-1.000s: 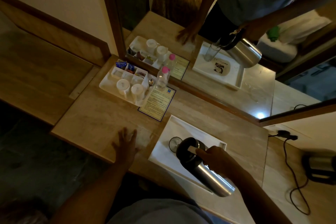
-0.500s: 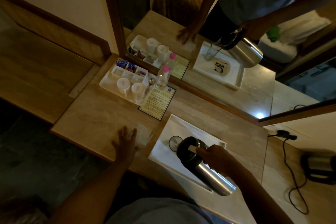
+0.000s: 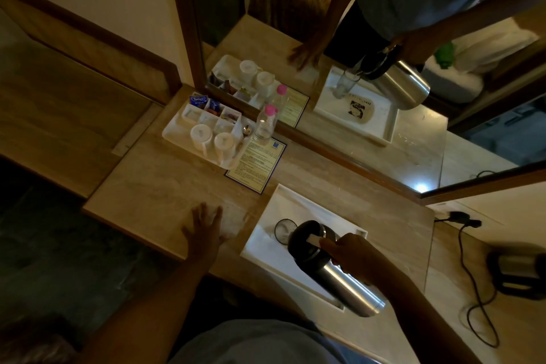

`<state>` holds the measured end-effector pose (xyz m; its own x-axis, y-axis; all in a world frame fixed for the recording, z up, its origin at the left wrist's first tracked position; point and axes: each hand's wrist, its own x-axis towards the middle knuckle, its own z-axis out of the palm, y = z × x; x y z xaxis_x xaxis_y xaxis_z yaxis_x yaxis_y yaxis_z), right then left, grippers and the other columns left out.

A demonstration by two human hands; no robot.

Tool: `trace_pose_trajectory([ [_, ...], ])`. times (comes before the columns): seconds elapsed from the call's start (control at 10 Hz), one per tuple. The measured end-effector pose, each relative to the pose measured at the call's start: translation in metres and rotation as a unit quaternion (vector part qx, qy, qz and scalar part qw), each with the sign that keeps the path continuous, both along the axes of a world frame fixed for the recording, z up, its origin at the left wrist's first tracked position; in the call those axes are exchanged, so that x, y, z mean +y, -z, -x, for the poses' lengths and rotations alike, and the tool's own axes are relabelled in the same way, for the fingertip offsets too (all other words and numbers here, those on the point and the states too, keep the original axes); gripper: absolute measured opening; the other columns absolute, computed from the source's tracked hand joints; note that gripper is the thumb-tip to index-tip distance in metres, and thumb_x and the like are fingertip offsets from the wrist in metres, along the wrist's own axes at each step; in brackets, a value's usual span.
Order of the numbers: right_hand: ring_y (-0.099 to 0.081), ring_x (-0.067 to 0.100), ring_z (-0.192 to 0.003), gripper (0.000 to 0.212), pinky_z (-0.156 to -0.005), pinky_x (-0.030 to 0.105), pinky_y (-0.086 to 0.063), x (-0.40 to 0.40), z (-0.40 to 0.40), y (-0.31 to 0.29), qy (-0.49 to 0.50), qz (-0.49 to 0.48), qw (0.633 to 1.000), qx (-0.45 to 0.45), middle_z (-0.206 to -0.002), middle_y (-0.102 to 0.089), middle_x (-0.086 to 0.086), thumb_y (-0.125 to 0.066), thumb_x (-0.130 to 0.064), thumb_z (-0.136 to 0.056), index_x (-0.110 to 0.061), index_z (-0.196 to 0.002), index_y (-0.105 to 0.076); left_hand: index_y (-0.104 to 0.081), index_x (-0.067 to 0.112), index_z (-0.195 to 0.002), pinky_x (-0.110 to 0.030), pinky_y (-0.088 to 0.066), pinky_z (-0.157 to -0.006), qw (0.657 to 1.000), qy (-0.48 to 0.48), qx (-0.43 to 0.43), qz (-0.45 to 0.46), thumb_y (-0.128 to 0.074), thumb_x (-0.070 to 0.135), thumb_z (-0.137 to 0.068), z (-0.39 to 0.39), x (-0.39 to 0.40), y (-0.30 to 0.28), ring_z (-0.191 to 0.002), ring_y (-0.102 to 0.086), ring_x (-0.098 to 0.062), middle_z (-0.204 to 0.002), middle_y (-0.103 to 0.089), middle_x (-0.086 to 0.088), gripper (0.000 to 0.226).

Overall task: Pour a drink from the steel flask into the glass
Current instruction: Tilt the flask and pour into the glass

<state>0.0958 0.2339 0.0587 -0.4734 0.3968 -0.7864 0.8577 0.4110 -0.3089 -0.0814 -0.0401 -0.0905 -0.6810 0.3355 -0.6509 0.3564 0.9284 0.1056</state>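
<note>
The steel flask point(image 3: 347, 284), with a black top, is tilted down to the left over a white tray point(image 3: 266, 248). My right hand point(image 3: 351, 254) grips it near the black top, thumb by a white lever. The flask's spout sits just over the rim of the clear glass point(image 3: 284, 230), which stands upright on the tray. My left hand point(image 3: 205, 226) lies flat on the counter to the left of the tray, fingers spread, holding nothing. The mirror behind shows the same pour.
A white amenity tray point(image 3: 177, 133) with two upturned cups, tea sachets and a spoon stands at the back left. Beside it are a pink-capped bottle point(image 3: 264, 124) and a printed card point(image 3: 257, 162). An electric kettle point(image 3: 517, 272) with its cord sits at the right.
Almost nothing differs. The flask stays tilted over the glass and my left hand stays flat on the counter.
</note>
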Motion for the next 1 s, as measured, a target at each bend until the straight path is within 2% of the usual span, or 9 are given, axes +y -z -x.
trace_pose_trajectory([
  [0.5, -0.052, 0.001, -0.035, 0.054, -0.049, 0.018, -0.047, 0.002, 0.003, -0.006, -0.02, -0.018, 1.0, -0.008, -0.044, -0.061, -0.007, -0.052, -0.058, -0.099, -0.019, -0.065, -0.068, 0.004, 0.034, -0.167, -0.071, -0.019, -0.124, 1.0, -0.002, -0.002, -0.004, -0.055, 0.053, -0.102, 0.0, 0.0, 0.001, -0.162, 0.012, -0.041, -0.173, 0.018, -0.015, 0.09],
  [0.6, -0.054, 0.006, -0.044, 0.048, -0.05, 0.017, -0.046, 0.001, 0.004, -0.012, -0.076, -0.023, 0.997, -0.008, -0.049, -0.06, -0.006, -0.049, -0.056, -0.101, -0.028, -0.064, -0.061, 0.004, 0.035, -0.167, -0.071, -0.021, -0.124, 1.0, 0.004, 0.002, 0.0, -0.055, 0.051, -0.103, 0.0, -0.001, 0.001, -0.162, 0.011, -0.04, -0.174, 0.018, -0.015, 0.089],
  [0.7, -0.053, 0.008, -0.049, 0.058, -0.051, 0.021, -0.043, 0.0, 0.006, -0.015, -0.051, -0.036, 0.998, -0.027, -0.054, -0.058, -0.004, -0.045, -0.07, -0.089, -0.021, -0.062, -0.059, 0.004, 0.035, -0.167, -0.07, -0.02, -0.124, 1.0, 0.004, 0.002, 0.001, -0.055, 0.051, -0.103, -0.001, 0.0, 0.002, -0.162, 0.011, -0.04, -0.173, 0.018, -0.015, 0.089],
  [0.9, -0.047, -0.001, -0.031, 0.054, -0.041, 0.011, -0.04, 0.0, 0.007, -0.018, -0.064, -0.02, 0.998, 0.002, -0.036, -0.058, -0.011, -0.05, -0.054, -0.102, -0.024, -0.059, -0.062, 0.004, 0.034, -0.167, -0.071, -0.019, -0.124, 1.0, 0.003, 0.003, -0.001, -0.055, 0.051, -0.103, -0.001, 0.0, 0.002, -0.162, 0.011, -0.04, -0.173, 0.019, -0.015, 0.089],
  [1.0, -0.045, -0.002, -0.028, 0.058, -0.039, 0.01, -0.04, -0.001, 0.009, -0.019, -0.053, -0.016, 0.998, -0.003, -0.035, -0.058, -0.012, -0.05, -0.057, -0.1, -0.019, -0.06, -0.064, 0.003, 0.034, -0.167, -0.071, -0.019, -0.124, 1.0, 0.001, 0.002, -0.006, -0.056, 0.049, -0.103, 0.0, -0.001, 0.002, -0.162, 0.012, -0.04, -0.173, 0.019, -0.015, 0.089],
])
